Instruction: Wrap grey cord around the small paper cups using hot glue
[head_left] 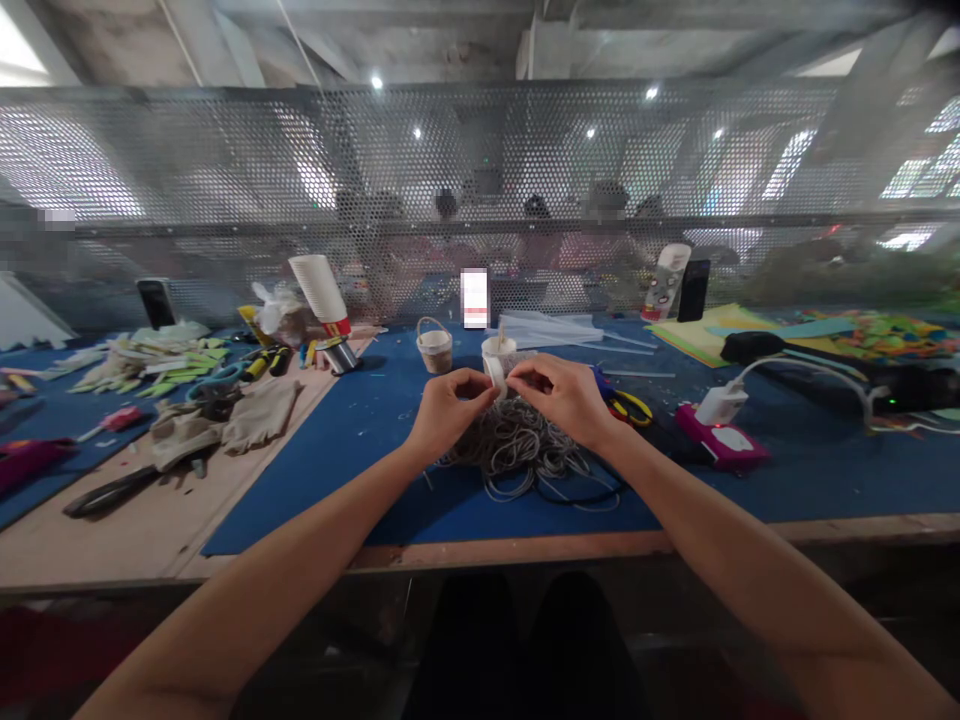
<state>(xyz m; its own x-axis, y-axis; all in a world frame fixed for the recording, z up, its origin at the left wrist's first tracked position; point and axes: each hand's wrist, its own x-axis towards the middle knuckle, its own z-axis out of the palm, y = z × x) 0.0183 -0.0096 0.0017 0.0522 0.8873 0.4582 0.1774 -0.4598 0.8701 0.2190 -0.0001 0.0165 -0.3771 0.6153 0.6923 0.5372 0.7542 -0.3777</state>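
Observation:
My left hand [455,397] is closed in a pinch on a white curved strip [499,378], its thumb and index finger pointing right. My right hand [561,392] faces it, fingertips pinched together at the strip's right side; whether it grips the same piece is hard to make out. Just behind them stands a white paper cup [499,346] with a small stick-like piece showing at its rim. A small cup with a cord-like handle [435,348] stands upright to the left. Under my hands lies a loose heap of grey cord [525,455].
On the blue mat [300,490] are a lit phone [475,298], clear plastic strips [562,328], yellow-handled pliers [631,408] and a magenta box with a charger [724,440]. Stacked paper cups [321,290], gloves [259,415] and scissors [217,382] are left. A perforated screen [495,160] rises behind.

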